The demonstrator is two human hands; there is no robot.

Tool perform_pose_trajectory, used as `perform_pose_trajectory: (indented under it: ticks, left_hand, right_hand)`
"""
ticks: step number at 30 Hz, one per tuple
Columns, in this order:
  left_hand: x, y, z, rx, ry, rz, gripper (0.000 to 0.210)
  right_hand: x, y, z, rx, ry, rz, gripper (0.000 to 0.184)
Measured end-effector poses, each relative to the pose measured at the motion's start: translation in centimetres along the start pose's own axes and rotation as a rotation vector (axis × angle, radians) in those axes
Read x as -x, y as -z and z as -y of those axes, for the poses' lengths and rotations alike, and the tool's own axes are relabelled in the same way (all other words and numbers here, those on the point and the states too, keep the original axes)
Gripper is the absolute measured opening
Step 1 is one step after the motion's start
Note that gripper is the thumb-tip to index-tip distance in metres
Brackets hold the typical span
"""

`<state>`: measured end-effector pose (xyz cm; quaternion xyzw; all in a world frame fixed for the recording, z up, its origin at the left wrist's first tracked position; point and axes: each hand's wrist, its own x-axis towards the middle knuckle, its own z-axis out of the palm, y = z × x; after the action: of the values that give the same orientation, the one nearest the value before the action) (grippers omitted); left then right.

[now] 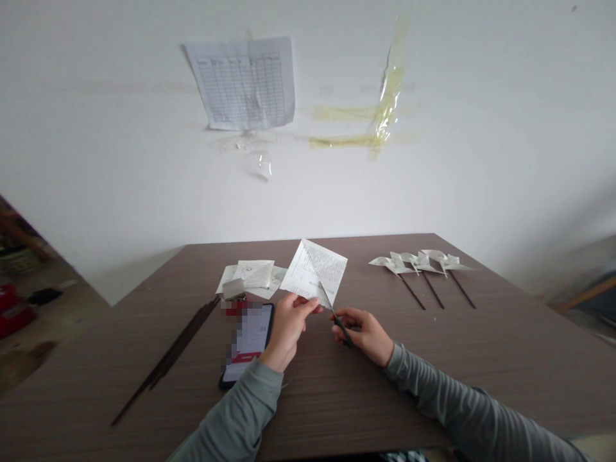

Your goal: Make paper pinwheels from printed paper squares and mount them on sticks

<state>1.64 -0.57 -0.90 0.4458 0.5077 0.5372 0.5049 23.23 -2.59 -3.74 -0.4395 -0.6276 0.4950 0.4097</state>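
Note:
A square of printed paper [308, 266] is pinched at its lower edge by my left hand [291, 324], which holds it tilted above the table. Fold creases run across the sheet. My right hand [363, 332] grips a pair of scissors [341, 328] with dark handles. Their blades reach over the paper's lower right corner, along a crease; how far the cut runs is too small to tell. Behind my left hand lies a small stack of printed paper squares [255, 274].
Several paper pinwheels [426, 262] on dark sticks lie at the right. Dark thin sticks [180, 343] lie in a bundle at the left, beside a phone [250, 346] with a lit screen. A printed sheet [245, 83] hangs on the wall behind the table [481, 372].

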Motion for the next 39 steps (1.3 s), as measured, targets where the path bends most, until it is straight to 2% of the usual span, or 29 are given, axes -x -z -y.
perform_pose_trajectory:
  ticks: [16, 31, 39]
  left_hand:
    - [0.05, -0.07, -0.16, 0.000, 0.028, 0.000, 0.029]
    - [0.15, -0.19, -0.41, -0.007, 0.022, -0.009, 0.031]
    - [0.18, -0.12, -0.39, -0.020, 0.030, 0.006, 0.038]
  right_hand:
    - [0.11, 0.06, 0.34, 0.003, 0.035, 0.002, 0.066]
    - [0.04, -0.05, 0.07, 0.019, 0.028, -0.014, 0.075]
    - [0.05, -0.06, 0.44, 0.019, 0.025, -0.024, 0.079]
